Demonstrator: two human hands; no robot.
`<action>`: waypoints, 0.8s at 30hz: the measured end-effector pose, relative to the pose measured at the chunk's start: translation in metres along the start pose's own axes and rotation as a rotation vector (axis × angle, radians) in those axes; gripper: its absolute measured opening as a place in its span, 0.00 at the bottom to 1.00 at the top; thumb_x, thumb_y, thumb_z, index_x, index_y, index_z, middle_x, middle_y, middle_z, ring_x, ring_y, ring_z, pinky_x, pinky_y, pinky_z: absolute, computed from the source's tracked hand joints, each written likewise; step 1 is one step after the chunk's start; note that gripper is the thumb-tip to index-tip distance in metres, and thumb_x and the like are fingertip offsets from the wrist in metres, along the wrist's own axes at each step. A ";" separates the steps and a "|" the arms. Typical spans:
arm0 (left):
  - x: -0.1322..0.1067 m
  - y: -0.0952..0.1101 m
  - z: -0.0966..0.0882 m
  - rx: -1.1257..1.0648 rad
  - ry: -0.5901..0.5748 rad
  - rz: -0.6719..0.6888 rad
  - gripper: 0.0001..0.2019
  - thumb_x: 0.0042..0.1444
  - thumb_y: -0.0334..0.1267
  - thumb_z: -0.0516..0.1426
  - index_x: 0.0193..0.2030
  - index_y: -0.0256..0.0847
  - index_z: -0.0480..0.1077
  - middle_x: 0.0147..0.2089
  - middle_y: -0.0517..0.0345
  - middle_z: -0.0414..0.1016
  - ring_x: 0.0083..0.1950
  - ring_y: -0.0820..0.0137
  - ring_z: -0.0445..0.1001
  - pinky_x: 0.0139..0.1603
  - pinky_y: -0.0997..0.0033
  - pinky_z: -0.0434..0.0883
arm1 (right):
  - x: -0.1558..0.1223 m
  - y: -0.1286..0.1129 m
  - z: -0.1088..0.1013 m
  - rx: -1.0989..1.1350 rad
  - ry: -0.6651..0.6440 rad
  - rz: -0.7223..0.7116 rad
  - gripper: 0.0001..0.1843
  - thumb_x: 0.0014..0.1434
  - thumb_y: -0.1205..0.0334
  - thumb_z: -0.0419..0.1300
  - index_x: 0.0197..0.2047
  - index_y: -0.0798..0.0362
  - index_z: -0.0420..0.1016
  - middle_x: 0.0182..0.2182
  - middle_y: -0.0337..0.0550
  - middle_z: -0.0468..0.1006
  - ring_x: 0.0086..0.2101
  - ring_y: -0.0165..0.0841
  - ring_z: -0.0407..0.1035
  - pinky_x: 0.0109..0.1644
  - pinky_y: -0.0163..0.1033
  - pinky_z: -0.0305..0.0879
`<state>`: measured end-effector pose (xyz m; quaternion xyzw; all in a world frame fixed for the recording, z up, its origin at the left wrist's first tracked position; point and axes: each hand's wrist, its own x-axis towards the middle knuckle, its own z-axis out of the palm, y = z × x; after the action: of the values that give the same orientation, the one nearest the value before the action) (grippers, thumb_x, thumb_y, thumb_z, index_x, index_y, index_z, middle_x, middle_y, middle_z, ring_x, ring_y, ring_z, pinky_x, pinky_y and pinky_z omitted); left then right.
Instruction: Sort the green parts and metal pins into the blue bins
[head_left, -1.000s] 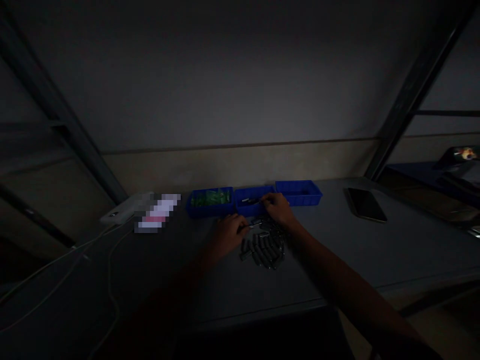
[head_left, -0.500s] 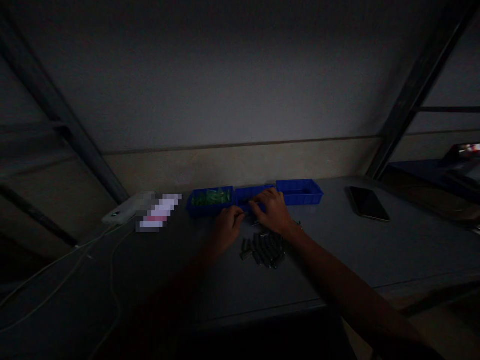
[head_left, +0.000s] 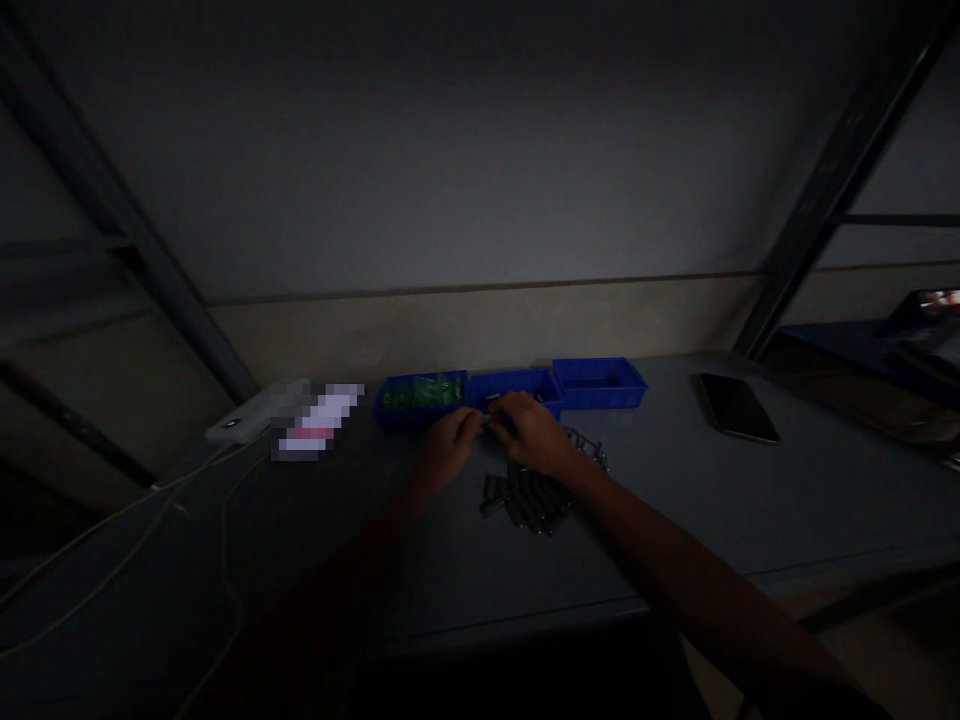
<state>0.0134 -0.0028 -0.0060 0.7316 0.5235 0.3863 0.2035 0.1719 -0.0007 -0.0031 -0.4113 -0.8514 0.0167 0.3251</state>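
Observation:
My left hand (head_left: 450, 442) and my right hand (head_left: 531, 432) meet in front of the blue bins, fingertips pinched together. Between them is a small greyish metal piece (head_left: 487, 418), too dark to identify exactly; both hands appear to grip it. Just behind my fingers stands the middle blue bin (head_left: 553, 392), with a few small parts inside, partly covered by my right hand. Below my right hand lies a cluster of dark metal cylinders (head_left: 531, 505) on the grey table. Several small shiny metal parts (head_left: 592, 448) lie to the right of my right wrist.
The left blue bin (head_left: 386, 414) holds green, bag-like contents. At the right end of the row is another blue bin (head_left: 636, 392). A dark phone (head_left: 736, 408) lies farther right. On the left are a white device (head_left: 244, 425), a pixelated item (head_left: 319, 422) and cables (head_left: 225, 530).
My right hand has come down and left from the middle bin to my left hand, uncovering more of that bin. My left hand has shifted slightly left.

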 end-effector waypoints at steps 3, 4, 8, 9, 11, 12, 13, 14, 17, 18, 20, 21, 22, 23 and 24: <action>-0.001 0.001 -0.001 0.001 0.038 0.003 0.16 0.58 0.45 0.44 0.32 0.38 0.69 0.32 0.55 0.74 0.37 0.67 0.72 0.41 0.68 0.68 | 0.001 -0.002 -0.001 -0.011 -0.001 0.029 0.11 0.60 0.59 0.51 0.38 0.55 0.70 0.36 0.47 0.73 0.39 0.34 0.65 0.45 0.38 0.58; -0.001 0.001 0.000 -0.022 0.053 0.014 0.15 0.57 0.45 0.45 0.35 0.39 0.69 0.35 0.54 0.74 0.39 0.67 0.72 0.42 0.68 0.68 | 0.001 -0.002 -0.001 -0.011 -0.001 0.045 0.11 0.61 0.58 0.50 0.37 0.55 0.70 0.35 0.46 0.73 0.39 0.34 0.65 0.45 0.38 0.58; -0.003 -0.002 0.001 -0.101 0.085 0.076 0.14 0.53 0.42 0.52 0.44 0.39 0.67 0.40 0.54 0.73 0.42 0.68 0.71 0.43 0.69 0.68 | 0.002 -0.002 0.000 0.000 0.017 0.099 0.13 0.62 0.60 0.48 0.34 0.55 0.71 0.33 0.46 0.74 0.38 0.33 0.65 0.44 0.37 0.58; -0.003 -0.002 0.001 -0.103 0.084 0.091 0.13 0.52 0.41 0.52 0.44 0.39 0.67 0.39 0.54 0.73 0.42 0.68 0.71 0.43 0.69 0.68 | 0.002 -0.001 0.000 0.004 0.020 0.104 0.14 0.62 0.60 0.47 0.33 0.55 0.71 0.33 0.46 0.74 0.37 0.33 0.65 0.44 0.37 0.58; -0.003 -0.002 0.001 -0.099 0.085 0.110 0.12 0.52 0.40 0.52 0.42 0.39 0.67 0.39 0.54 0.72 0.42 0.68 0.71 0.43 0.69 0.68 | 0.002 -0.002 0.000 0.017 0.015 0.104 0.15 0.63 0.60 0.46 0.33 0.56 0.71 0.32 0.46 0.74 0.37 0.33 0.66 0.44 0.37 0.58; -0.003 -0.002 0.001 -0.096 0.088 0.107 0.11 0.53 0.40 0.52 0.41 0.39 0.67 0.39 0.54 0.73 0.42 0.68 0.71 0.43 0.69 0.68 | 0.002 -0.002 0.000 0.029 0.011 0.102 0.15 0.63 0.60 0.46 0.32 0.55 0.71 0.32 0.46 0.74 0.37 0.33 0.66 0.44 0.37 0.59; -0.003 -0.001 0.000 -0.092 0.095 0.096 0.11 0.53 0.41 0.52 0.40 0.39 0.67 0.39 0.54 0.73 0.42 0.68 0.71 0.42 0.69 0.68 | 0.001 -0.003 0.000 0.046 0.016 0.104 0.15 0.63 0.59 0.46 0.33 0.55 0.71 0.32 0.45 0.74 0.37 0.32 0.66 0.44 0.37 0.59; -0.002 0.000 0.000 -0.088 0.105 0.081 0.11 0.53 0.41 0.51 0.40 0.39 0.67 0.39 0.54 0.73 0.41 0.68 0.71 0.42 0.69 0.68 | 0.001 -0.003 0.000 0.067 0.030 0.109 0.14 0.62 0.59 0.46 0.35 0.55 0.71 0.33 0.45 0.74 0.37 0.32 0.66 0.44 0.36 0.59; -0.001 0.002 -0.001 -0.089 0.125 0.050 0.11 0.54 0.42 0.50 0.38 0.39 0.67 0.38 0.54 0.74 0.41 0.68 0.71 0.43 0.69 0.68 | -0.001 -0.003 0.000 0.129 0.095 0.109 0.12 0.59 0.58 0.51 0.43 0.55 0.69 0.35 0.44 0.74 0.37 0.32 0.67 0.44 0.36 0.60; -0.001 0.003 -0.001 -0.093 0.126 0.047 0.11 0.55 0.43 0.50 0.37 0.39 0.67 0.37 0.54 0.74 0.41 0.68 0.71 0.43 0.69 0.68 | -0.001 -0.003 0.000 0.141 0.112 0.100 0.13 0.58 0.59 0.53 0.44 0.55 0.68 0.35 0.44 0.73 0.37 0.32 0.67 0.44 0.36 0.60; -0.001 0.003 -0.001 -0.095 0.123 0.040 0.11 0.55 0.43 0.49 0.36 0.39 0.67 0.36 0.55 0.74 0.40 0.68 0.71 0.43 0.69 0.67 | -0.002 -0.002 0.000 0.147 0.125 0.078 0.12 0.57 0.61 0.54 0.45 0.55 0.67 0.35 0.44 0.73 0.37 0.32 0.67 0.43 0.36 0.61; -0.001 0.004 -0.001 -0.092 0.120 0.034 0.11 0.55 0.43 0.49 0.35 0.39 0.67 0.36 0.55 0.74 0.40 0.68 0.71 0.42 0.69 0.67 | -0.002 -0.002 0.000 0.144 0.130 0.072 0.11 0.57 0.62 0.53 0.44 0.55 0.68 0.35 0.44 0.73 0.37 0.32 0.67 0.44 0.36 0.61; -0.001 0.004 -0.001 -0.088 0.117 0.028 0.11 0.55 0.43 0.49 0.35 0.39 0.67 0.36 0.55 0.74 0.39 0.68 0.71 0.42 0.69 0.67 | -0.002 -0.002 0.000 0.139 0.133 0.069 0.10 0.57 0.62 0.53 0.43 0.55 0.68 0.35 0.45 0.73 0.37 0.32 0.67 0.44 0.36 0.61; -0.002 0.004 -0.001 -0.086 0.113 0.021 0.12 0.55 0.43 0.49 0.35 0.39 0.67 0.35 0.55 0.74 0.39 0.68 0.71 0.41 0.69 0.67 | -0.002 -0.002 0.000 0.133 0.135 0.070 0.10 0.58 0.62 0.53 0.42 0.54 0.68 0.36 0.45 0.73 0.37 0.32 0.67 0.44 0.37 0.61; -0.002 0.003 -0.001 -0.087 0.108 0.016 0.12 0.55 0.44 0.48 0.34 0.39 0.67 0.35 0.55 0.74 0.38 0.68 0.71 0.41 0.70 0.67 | -0.002 -0.002 0.000 0.128 0.136 0.074 0.09 0.58 0.62 0.52 0.41 0.54 0.69 0.35 0.45 0.73 0.37 0.32 0.67 0.44 0.36 0.60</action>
<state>0.0148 -0.0057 -0.0039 0.7044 0.5107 0.4491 0.2034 0.1712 -0.0032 -0.0036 -0.4211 -0.8087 0.0551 0.4071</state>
